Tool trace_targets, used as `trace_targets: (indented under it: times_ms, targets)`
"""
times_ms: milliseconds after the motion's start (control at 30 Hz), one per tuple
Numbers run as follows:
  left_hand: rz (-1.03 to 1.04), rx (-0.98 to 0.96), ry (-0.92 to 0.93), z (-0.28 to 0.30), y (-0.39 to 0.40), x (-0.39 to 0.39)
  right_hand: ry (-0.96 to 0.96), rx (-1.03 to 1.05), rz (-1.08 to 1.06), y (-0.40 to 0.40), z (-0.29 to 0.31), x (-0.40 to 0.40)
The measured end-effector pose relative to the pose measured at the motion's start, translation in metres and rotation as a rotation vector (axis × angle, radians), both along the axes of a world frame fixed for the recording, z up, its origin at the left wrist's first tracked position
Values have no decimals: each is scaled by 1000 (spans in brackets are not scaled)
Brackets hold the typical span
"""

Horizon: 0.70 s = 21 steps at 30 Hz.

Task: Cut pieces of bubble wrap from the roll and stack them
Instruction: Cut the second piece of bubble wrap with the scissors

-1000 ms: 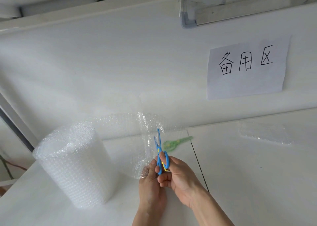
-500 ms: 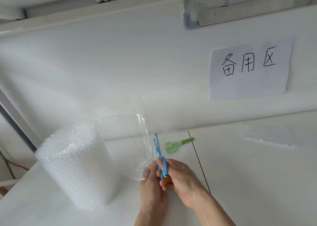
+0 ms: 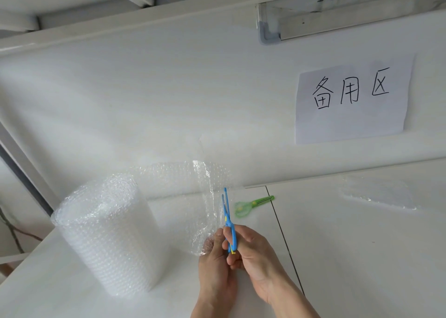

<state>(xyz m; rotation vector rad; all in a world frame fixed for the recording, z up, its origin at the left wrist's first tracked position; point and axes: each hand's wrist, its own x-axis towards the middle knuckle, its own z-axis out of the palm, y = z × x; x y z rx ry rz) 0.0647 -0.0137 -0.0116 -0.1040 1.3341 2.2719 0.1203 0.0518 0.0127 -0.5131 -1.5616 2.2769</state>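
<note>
On the white table [image 3: 362, 257] below a wall sign [image 3: 352, 100], left hand [image 3: 214, 264] pinches bubble wrap [image 3: 193, 197], right hand [image 3: 251, 252] grips blue scissors [image 3: 226, 218]

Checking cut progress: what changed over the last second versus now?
The blue scissors in the right hand went from blades spread to nearly shut and sit a little further up the unrolled bubble wrap sheet, so the cut has advanced. The left hand still pinches the sheet's lower edge. The roll, green scissors and cut piece stayed put.
</note>
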Motion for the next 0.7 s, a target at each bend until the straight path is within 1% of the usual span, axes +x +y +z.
trace_targets:
  times_ms: [200,300,433,567,700]
  targets:
    - [0,7,35,2,2,1,21,-16,-41,2,2,-6]
    - [12,-12,51,1,3,-1,14,-61,-26,6,7,-9]
    - [26,-18,61,0,2,-2,15,-66,-13,9,10,-12]
    - [39,52,43,7,3,3,29,-37,-21,10,10,-12]
    - [65,91,7,7,3,3,21,-81,14,13,13,-15]
